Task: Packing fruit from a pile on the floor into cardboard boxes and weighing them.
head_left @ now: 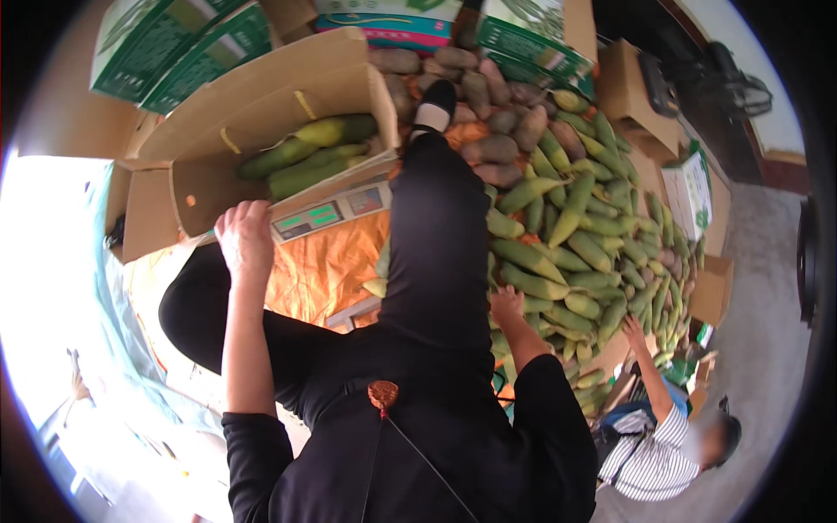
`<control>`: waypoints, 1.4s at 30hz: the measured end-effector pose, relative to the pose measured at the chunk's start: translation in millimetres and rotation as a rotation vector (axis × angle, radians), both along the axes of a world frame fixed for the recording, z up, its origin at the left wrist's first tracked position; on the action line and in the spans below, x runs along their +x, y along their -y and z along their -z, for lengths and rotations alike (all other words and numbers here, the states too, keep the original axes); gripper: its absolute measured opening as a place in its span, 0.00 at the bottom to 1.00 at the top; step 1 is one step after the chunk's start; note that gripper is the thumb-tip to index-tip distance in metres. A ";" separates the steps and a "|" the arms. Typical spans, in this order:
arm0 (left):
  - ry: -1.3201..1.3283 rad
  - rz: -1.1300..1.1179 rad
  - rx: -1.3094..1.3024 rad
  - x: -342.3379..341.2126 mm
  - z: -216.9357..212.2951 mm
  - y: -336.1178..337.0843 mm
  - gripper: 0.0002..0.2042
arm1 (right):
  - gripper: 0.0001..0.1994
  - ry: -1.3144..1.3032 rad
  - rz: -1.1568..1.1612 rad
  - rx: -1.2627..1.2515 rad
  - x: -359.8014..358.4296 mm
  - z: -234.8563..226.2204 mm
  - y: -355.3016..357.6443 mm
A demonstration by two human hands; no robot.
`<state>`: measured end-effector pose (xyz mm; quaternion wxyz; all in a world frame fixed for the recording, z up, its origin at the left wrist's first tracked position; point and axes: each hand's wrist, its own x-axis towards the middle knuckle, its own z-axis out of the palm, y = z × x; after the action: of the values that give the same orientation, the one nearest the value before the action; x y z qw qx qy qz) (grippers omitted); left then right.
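Red pendant; green radishes beside right fingers.

Open from above just beyond the left fingers, into the carton and over the green radishes inside. Walled off at those fingers by the carton's near edge. Just to their right, obstructed by a scale display; closer to the body, passable above an orange sheet. Between left and right fingers, cut off by 1 black-trousered leg. Ahead and right of the right fingers, blocked low by a radish pile, free above. Farther right, hindered by another person's hand.
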<state>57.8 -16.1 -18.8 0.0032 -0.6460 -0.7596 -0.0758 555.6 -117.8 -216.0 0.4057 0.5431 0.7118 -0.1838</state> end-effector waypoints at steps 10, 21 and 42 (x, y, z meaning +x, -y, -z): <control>0.039 -0.022 0.062 0.0 -3.5 2.8 0.05 | 0.09 -0.085 0.256 0.114 16.8 -31.8 -15.4; 0.065 -0.009 0.114 0.5 -2.0 0.4 0.04 | 0.10 -0.819 0.768 0.408 96.2 -88.5 -36.7; 0.073 -0.048 0.053 -3.2 -3.1 7.1 0.05 | 0.13 -1.725 0.229 0.269 -244.0 -365.5 -281.3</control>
<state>54.5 -23.2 -15.7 -0.0057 -0.6241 -0.7722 -0.1194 311.6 163.5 149.6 -0.3619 0.3260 0.7270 -0.4840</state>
